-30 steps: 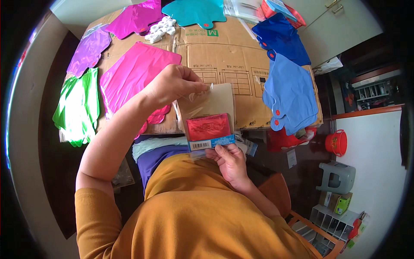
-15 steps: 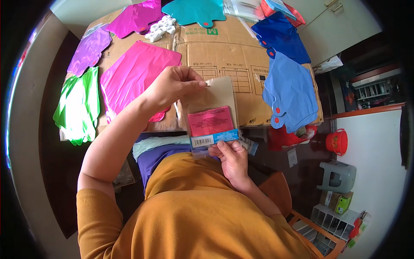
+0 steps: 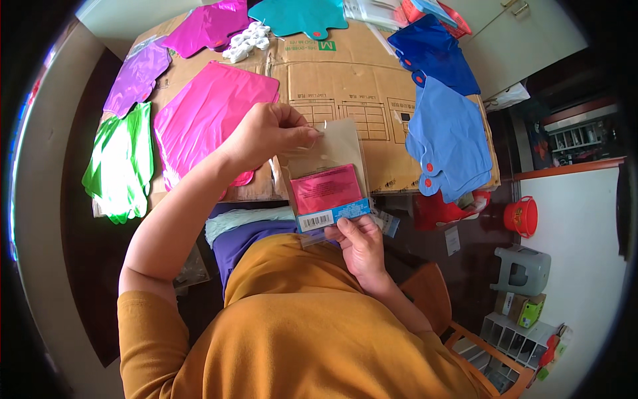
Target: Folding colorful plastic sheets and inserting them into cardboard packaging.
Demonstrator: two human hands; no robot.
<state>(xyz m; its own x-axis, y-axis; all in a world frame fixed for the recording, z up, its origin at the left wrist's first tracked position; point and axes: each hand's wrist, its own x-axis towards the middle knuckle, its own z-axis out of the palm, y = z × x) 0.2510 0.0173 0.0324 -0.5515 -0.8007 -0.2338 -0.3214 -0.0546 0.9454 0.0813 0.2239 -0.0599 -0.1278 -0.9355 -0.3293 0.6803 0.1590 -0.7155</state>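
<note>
the pinched left hand (image 3: 279, 130) and half-curled right hand (image 3: 363, 245) held a clear, flat plastic packet (image 3: 330, 188) at the near edge of the brown cardboard (image 3: 316, 74).

We look steeply down from the wearer's head through one wide fisheye, over the mustard top (image 3: 279, 326), with the left hand (image 3: 274, 135) and right hand (image 3: 363, 245) close beneath us. We face forward across the cardboard-covered table (image 3: 339, 76), taking in both its near corners, while its far side lies farther off, high in our view.
</note>
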